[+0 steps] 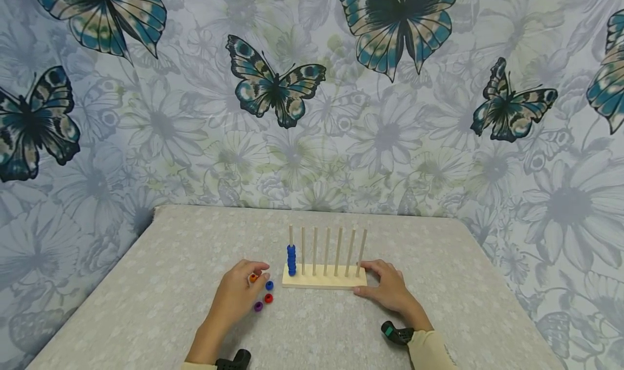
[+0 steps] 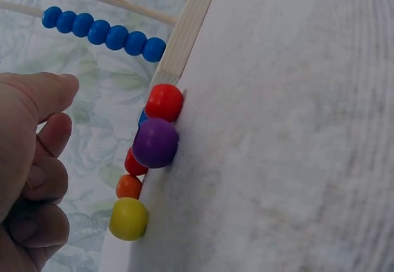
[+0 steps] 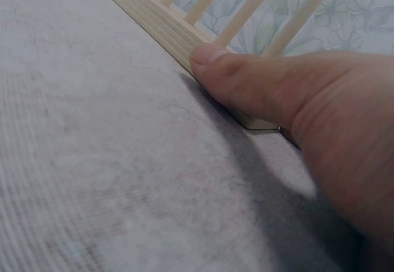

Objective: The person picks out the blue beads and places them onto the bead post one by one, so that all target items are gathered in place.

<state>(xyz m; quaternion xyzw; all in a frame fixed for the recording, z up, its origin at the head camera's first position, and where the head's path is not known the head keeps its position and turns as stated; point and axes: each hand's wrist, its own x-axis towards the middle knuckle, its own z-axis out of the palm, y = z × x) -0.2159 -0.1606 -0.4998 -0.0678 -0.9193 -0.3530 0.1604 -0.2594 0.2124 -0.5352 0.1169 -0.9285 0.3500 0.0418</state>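
Observation:
A wooden rack [image 1: 324, 281] with several upright pegs stands mid-table. Its leftmost peg carries a stack of blue beads [image 1: 291, 260], also seen in the left wrist view [image 2: 101, 32]. Left of the rack lie loose beads: orange [image 1: 253, 277], blue [image 1: 269, 285], red [image 1: 268, 298] and purple [image 1: 258, 306]. The left wrist view adds a yellow bead [image 2: 129, 218]. My left hand [image 1: 244, 289] hovers at these beads with fingers [image 2: 43, 161] loosely curled and holding nothing. My right hand [image 1: 385, 289] grips the rack's right end, its thumb [image 3: 246, 78] pressed on the front edge of the base [image 3: 157, 20].
The grey patterned table [image 1: 146, 283] ends at a wall cloth printed with butterflies [image 1: 275, 85]. Its side edges slope away to the left and right. Black wrist-camera mounts show at the bottom of the head view.

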